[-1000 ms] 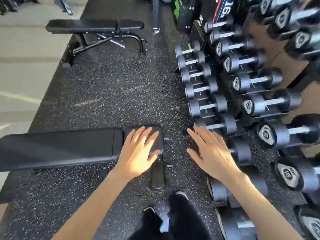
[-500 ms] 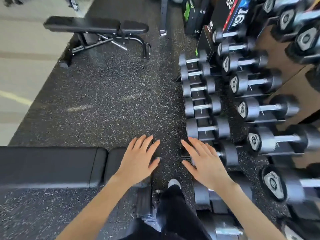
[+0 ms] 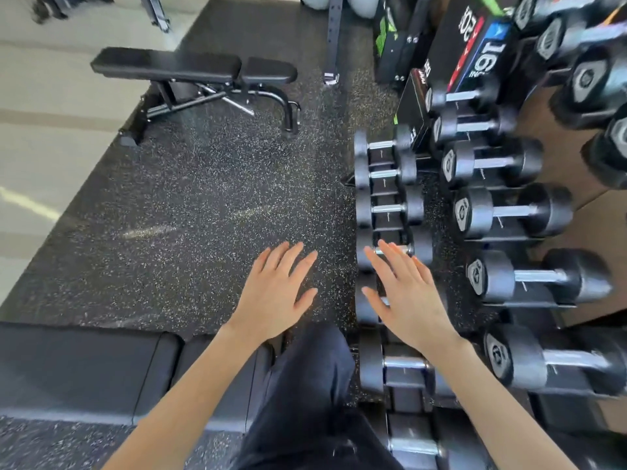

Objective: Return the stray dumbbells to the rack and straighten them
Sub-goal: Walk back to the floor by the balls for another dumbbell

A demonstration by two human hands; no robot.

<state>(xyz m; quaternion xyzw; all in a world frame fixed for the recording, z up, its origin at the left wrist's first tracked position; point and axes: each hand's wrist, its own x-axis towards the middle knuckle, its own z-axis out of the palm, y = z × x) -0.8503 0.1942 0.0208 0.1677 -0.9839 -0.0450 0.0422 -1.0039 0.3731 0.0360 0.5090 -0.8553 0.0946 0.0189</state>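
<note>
Behind racked dumbbells (image 3: 514, 212), box (image 3: 488, 59) reads "16".

Right hand (image 3: 409, 293) hides a dumbbell (image 3: 366, 308)

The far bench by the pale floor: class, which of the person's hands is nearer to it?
Left. The left hand hovers over speckled floor, below and right of the far bench; the right hand is farther right, over the dumbbell rack.
</note>
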